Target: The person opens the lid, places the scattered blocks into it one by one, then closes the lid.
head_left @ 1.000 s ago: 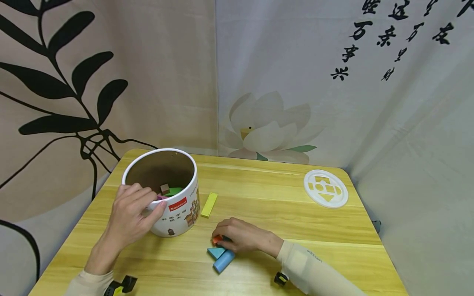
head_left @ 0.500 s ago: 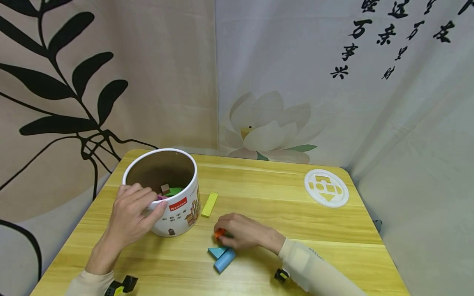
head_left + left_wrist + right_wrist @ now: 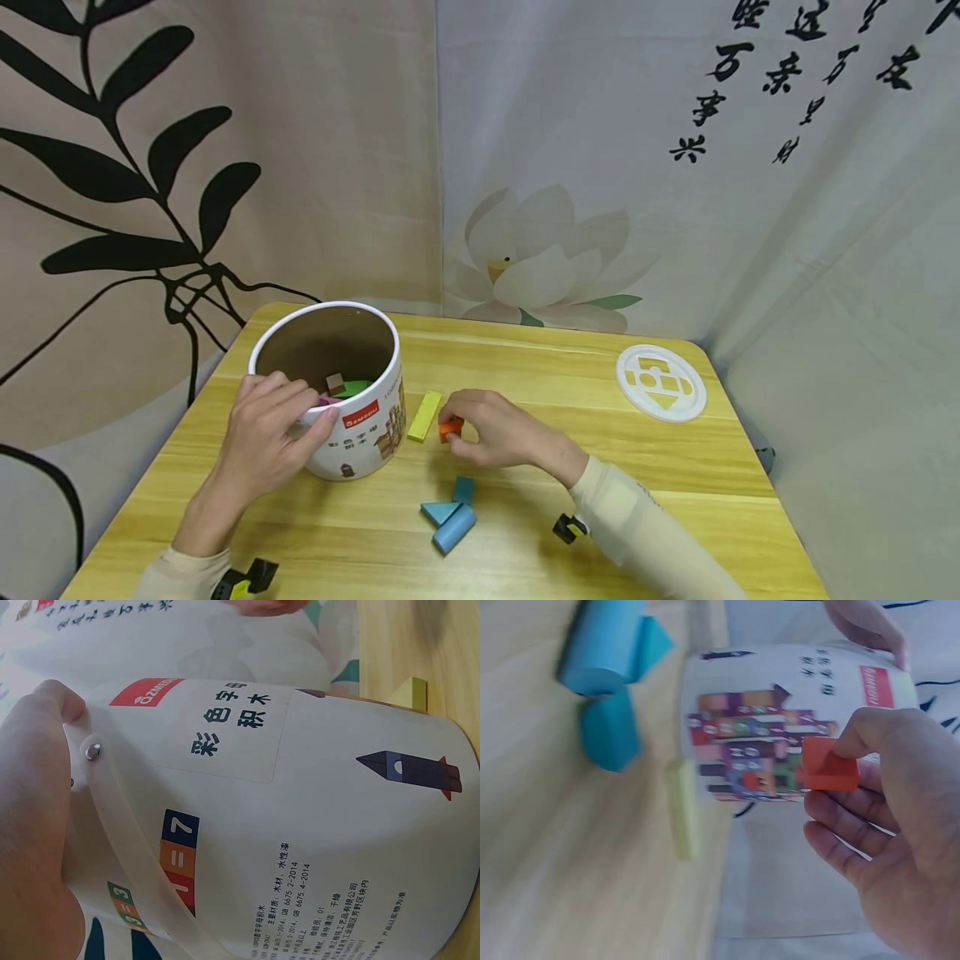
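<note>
My left hand (image 3: 270, 437) grips the near rim of a white printed bucket (image 3: 367, 450), fingers over the edge and thumb outside. Inside the bucket lie a green block (image 3: 351, 388), a pale brown block (image 3: 334, 382) and a bit of magenta. Just right of the bucket, my right hand (image 3: 506, 429) pinches a small orange block (image 3: 831, 778) with a notch in it, held above the table. Below that hand lie a teal block (image 3: 464, 489), a light blue triangular block (image 3: 438, 512) and a blue cylinder (image 3: 453, 531), close together.
A flat yellow block (image 3: 424, 417) lies on the wooden table (image 3: 555, 367) beside the bucket. At the back right is a white round stencil (image 3: 637, 397) with cut-out shapes. Printed cloth (image 3: 345, 167) hangs behind the table. A white strap (image 3: 127, 832) is riveted to the bucket's side.
My right hand has lifted the orange block away from the blue pieces and moved back, up beside the yellow block. The teal block now shows. My left hand stays on the rim.
</note>
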### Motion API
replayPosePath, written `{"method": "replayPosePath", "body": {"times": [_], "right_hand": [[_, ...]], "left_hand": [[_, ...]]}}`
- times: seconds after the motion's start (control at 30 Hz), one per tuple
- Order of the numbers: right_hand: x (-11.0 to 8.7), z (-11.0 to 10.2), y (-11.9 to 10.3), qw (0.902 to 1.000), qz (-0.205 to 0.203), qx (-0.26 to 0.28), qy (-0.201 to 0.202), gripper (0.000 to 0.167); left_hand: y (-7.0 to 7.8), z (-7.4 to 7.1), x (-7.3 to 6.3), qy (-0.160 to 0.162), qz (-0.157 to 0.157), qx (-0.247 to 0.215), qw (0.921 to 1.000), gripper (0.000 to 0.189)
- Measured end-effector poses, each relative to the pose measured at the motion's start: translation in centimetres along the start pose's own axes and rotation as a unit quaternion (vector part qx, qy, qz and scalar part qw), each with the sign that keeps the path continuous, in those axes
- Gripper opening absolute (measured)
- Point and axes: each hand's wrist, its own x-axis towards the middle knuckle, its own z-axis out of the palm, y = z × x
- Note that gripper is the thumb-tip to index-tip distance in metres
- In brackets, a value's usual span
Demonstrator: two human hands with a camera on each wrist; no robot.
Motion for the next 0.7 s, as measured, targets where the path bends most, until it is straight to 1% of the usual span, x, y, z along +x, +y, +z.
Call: {"method": "replayPosePath", "body": {"times": [0.1,0.2,0.43,0.57,0.7], "right_hand": [[0.5,-1.1,0.0,0.9996,-0.003,0.006,0.027,0.014],[1.1,-2.0,0.1,0.9984,-0.008,0.005,0.055,0.013],[3.0,-4.2,-0.1,0.9905,-0.045,-0.009,0.13,0.012],[4.5,-5.2,-0.4,0.9865,-0.06,-0.011,0.152,0.011],[6.2,-5.9,-0.6,0.9836,-0.066,-0.017,0.167,0.011]], "left_hand": [[0.0,-0.1,0.0,-0.006,-0.003,0.003,1.0,0.052],[0.0,0.0,0.0,-0.003,-0.002,0.003,1.0,0.054],[-0.1,0.4,0.1,0.029,0.009,-0.002,0.9995,0.057],[-0.2,0.4,0.1,0.033,0.009,-0.003,0.9994,0.057],[-0.1,0.3,0.1,0.025,0.008,-0.001,0.9997,0.058]]}}
